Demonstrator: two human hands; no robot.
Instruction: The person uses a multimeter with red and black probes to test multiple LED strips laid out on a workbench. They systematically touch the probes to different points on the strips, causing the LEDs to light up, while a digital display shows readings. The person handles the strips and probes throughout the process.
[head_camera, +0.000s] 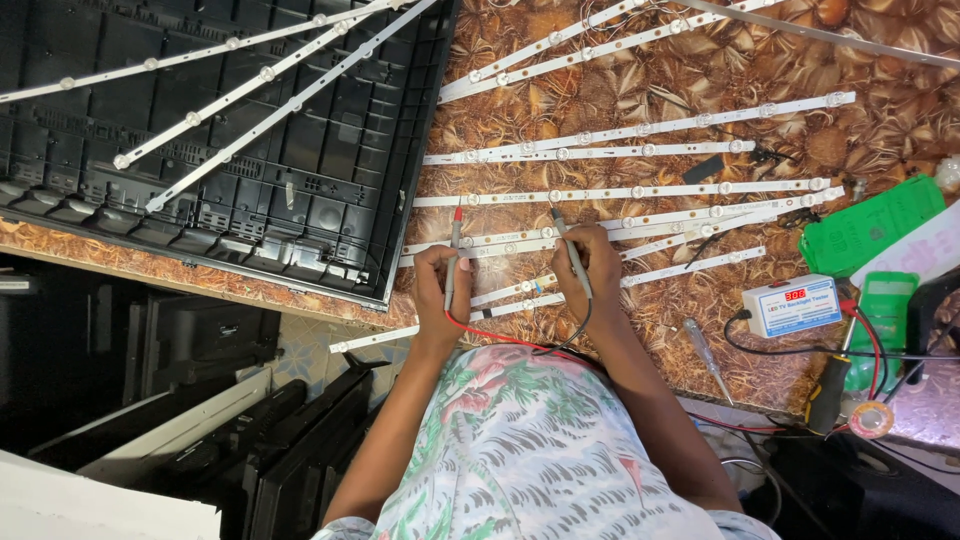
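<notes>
- Far left, I see a black plastic back panel lying on the patterned table, with three white strips across it.
- My left hand is closed around a red-tipped probe, its point set down on an LED strip.
- My right hand is closed on a black probe, its tip touching the same strip just beside the red one.
- I judge the step in hand is checking one section; next, both tips must land squarely on the following contacts.
- To the right stands a small white tester box with a lit red display, its leads running back to my probes.
</notes>
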